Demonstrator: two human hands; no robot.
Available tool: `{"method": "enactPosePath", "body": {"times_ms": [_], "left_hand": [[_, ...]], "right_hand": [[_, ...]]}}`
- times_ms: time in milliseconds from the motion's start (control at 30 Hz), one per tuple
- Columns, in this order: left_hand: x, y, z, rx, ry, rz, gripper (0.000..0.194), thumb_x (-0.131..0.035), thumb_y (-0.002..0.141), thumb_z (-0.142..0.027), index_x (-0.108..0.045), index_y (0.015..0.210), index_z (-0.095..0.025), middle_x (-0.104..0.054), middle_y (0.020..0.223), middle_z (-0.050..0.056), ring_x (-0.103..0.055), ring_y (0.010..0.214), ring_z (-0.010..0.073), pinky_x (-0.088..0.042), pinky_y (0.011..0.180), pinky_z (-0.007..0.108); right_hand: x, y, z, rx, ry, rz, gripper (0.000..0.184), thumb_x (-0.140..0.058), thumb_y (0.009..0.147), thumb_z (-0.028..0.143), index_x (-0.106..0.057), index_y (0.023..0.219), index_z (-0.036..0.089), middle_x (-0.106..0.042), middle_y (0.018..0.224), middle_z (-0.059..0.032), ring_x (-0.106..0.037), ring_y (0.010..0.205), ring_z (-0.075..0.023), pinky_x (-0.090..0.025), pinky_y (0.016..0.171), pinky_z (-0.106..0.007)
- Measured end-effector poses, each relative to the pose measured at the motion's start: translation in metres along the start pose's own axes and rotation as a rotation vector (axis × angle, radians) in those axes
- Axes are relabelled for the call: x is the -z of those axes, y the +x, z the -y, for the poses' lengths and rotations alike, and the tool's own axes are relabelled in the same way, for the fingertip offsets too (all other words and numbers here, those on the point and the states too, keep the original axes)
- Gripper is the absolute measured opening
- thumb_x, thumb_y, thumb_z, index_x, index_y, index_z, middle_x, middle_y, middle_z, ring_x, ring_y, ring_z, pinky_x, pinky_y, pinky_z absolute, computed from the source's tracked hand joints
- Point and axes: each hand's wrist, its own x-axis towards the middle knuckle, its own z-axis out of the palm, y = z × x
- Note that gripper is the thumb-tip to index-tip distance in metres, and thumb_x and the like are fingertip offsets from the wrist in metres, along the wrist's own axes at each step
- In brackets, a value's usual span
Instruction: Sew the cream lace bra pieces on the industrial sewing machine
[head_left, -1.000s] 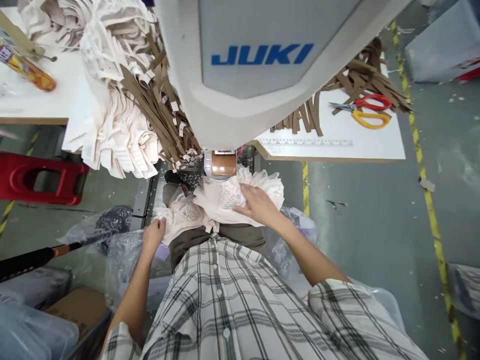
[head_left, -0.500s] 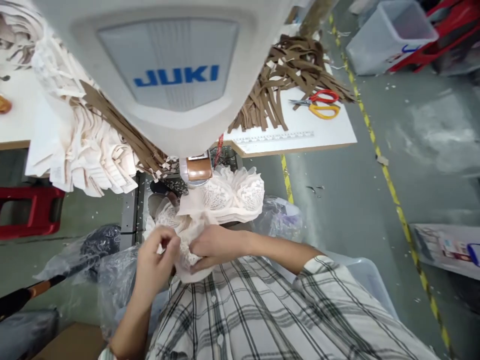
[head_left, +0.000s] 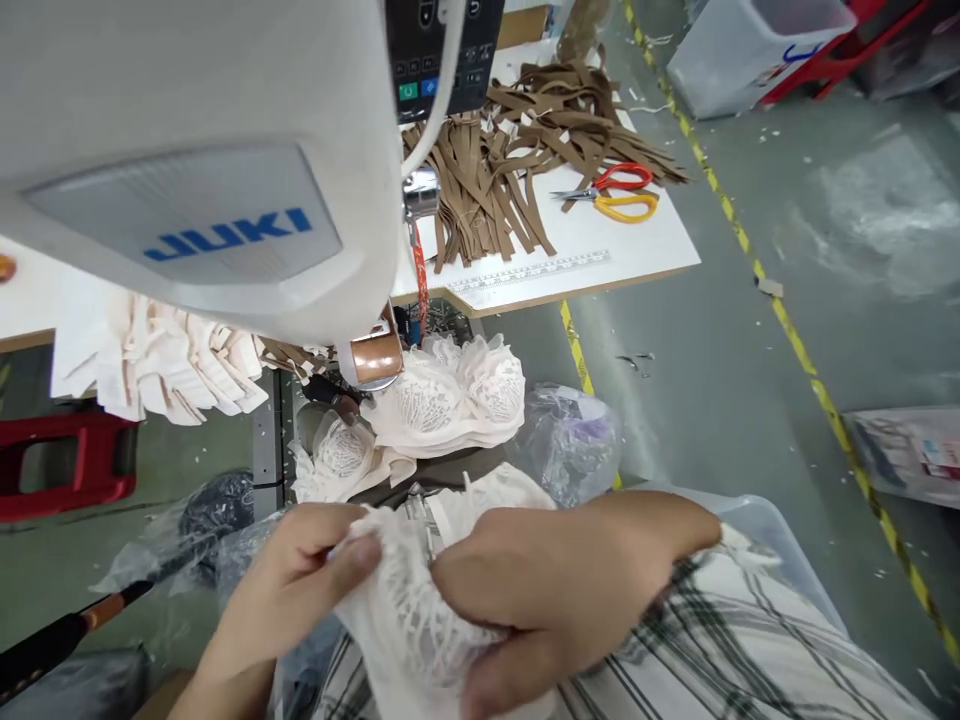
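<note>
Close to my body, a cream lace bra (head_left: 409,610) is held up between both hands. My left hand (head_left: 281,590) pinches its left edge between thumb and fingers. My right hand (head_left: 555,590) is closed on the other side of the lace, its fingertips partly hidden by the fabric. More cream lace bras (head_left: 450,405) lie stacked just beyond, against the machine's sewing end. Beside that stack, to the left, rests another lace bra cup (head_left: 337,455); neither hand touches these.
A white JUKI sewing machine (head_left: 315,130) looms at upper left. Brown straps (head_left: 480,190), red-and-yellow-handled scissors (head_left: 619,190) and a printed ruler (head_left: 532,272) are on the white table (head_left: 637,245). Cream fabric pieces (head_left: 165,355) hang at left, above a red stool (head_left: 105,465).
My hands left the stack and the lap, came together on one bra, and lifted it nearer to me. The view has swung, moving the machine leftward and bringing a control panel into sight.
</note>
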Motion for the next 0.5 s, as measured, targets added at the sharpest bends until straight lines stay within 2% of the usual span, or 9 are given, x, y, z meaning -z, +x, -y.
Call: {"method": "enactPosePath", "body": {"times_ms": [67,133,200,233,267,300,367,433,500], "left_hand": [[-0.009,0.023,-0.010,-0.068,0.015,0.112,0.039,-0.056,0.096,-0.041,-0.056,0.065,-0.015,-0.049,0.059,-0.001,-0.044,0.055,0.0101,-0.033,0.052,0.022],[-0.019,0.045,-0.017,-0.142,0.028,0.170,0.040,-0.052,0.098,-0.039,-0.052,0.065,-0.016,-0.042,0.058,-0.004,-0.038,0.053,0.0076,-0.028,0.050,0.021],[-0.027,0.062,-0.021,-0.214,0.080,0.199,0.040,-0.047,0.101,-0.037,-0.052,0.067,-0.016,-0.040,0.058,-0.005,-0.036,0.053,0.0065,-0.025,0.051,0.021],[-0.029,0.069,-0.023,-0.247,0.126,0.205,0.038,-0.046,0.102,-0.035,-0.052,0.069,-0.016,-0.041,0.058,-0.005,-0.037,0.053,0.0063,-0.025,0.052,0.021],[-0.030,0.074,-0.023,-0.279,0.180,0.191,0.037,-0.044,0.102,-0.034,-0.053,0.071,-0.016,-0.043,0.058,-0.005,-0.037,0.053,0.0061,-0.025,0.053,0.022],[-0.029,0.077,-0.023,-0.304,0.235,0.156,0.037,-0.044,0.102,-0.032,-0.053,0.070,-0.016,-0.043,0.058,-0.005,-0.037,0.052,0.0060,-0.024,0.053,0.022],[-0.021,0.082,-0.020,-0.310,0.319,0.021,0.041,-0.048,0.100,-0.035,-0.049,0.063,-0.015,-0.039,0.053,-0.006,-0.032,0.049,0.0058,-0.021,0.051,0.023],[-0.007,0.086,-0.016,-0.248,0.334,-0.157,0.046,-0.055,0.095,-0.040,-0.045,0.057,-0.016,-0.037,0.051,-0.006,-0.030,0.049,0.0061,-0.020,0.048,0.023],[0.010,0.092,-0.012,-0.157,0.297,-0.329,0.039,-0.063,0.090,-0.041,-0.052,0.061,-0.017,-0.044,0.054,-0.005,-0.037,0.051,0.0071,-0.025,0.049,0.021]], "right_hand": [[0.012,-0.019,0.001,-0.146,-0.072,-0.020,0.048,-0.062,0.087,0.068,-0.059,0.081,0.020,-0.063,0.072,0.0007,-0.054,0.059,-0.0130,-0.039,0.056,-0.025],[0.022,-0.030,-0.008,-0.284,-0.187,-0.279,0.055,-0.071,0.076,0.071,-0.065,0.098,0.021,-0.068,0.087,-0.0032,-0.061,0.072,-0.0185,-0.044,0.062,-0.027],[0.031,-0.030,-0.024,-0.294,-0.263,-0.601,0.082,-0.079,0.065,0.072,-0.058,0.127,0.022,-0.067,0.118,-0.0112,-0.064,0.101,-0.0277,-0.050,0.080,-0.034],[0.034,-0.026,-0.034,-0.253,-0.255,-0.678,0.090,-0.080,0.064,0.071,-0.054,0.134,0.022,-0.063,0.127,-0.0133,-0.061,0.111,-0.0301,-0.049,0.087,-0.038],[0.038,-0.021,-0.044,-0.202,-0.206,-0.674,0.088,-0.080,0.066,0.070,-0.055,0.135,0.022,-0.063,0.128,-0.0131,-0.060,0.114,-0.0300,-0.049,0.090,-0.038],[0.041,-0.014,-0.054,-0.166,-0.129,-0.613,0.076,-0.077,0.071,0.067,-0.060,0.129,0.022,-0.067,0.122,-0.0112,-0.062,0.109,-0.0276,-0.049,0.088,-0.036],[0.046,0.001,-0.070,-0.166,0.023,-0.539,0.045,-0.068,0.085,0.061,-0.070,0.102,0.019,-0.070,0.091,-0.0048,-0.064,0.082,-0.0193,-0.048,0.072,-0.029],[0.051,0.017,-0.080,-0.205,0.082,-0.650,0.043,-0.059,0.091,0.058,-0.065,0.077,0.017,-0.060,0.068,-0.0002,-0.054,0.063,-0.0134,-0.039,0.059,-0.025],[0.059,0.031,-0.085,-0.238,0.047,-0.820,0.048,-0.056,0.092,0.058,-0.056,0.067,0.018,-0.051,0.062,0.0017,-0.046,0.059,-0.0116,-0.033,0.056,-0.024]]}}
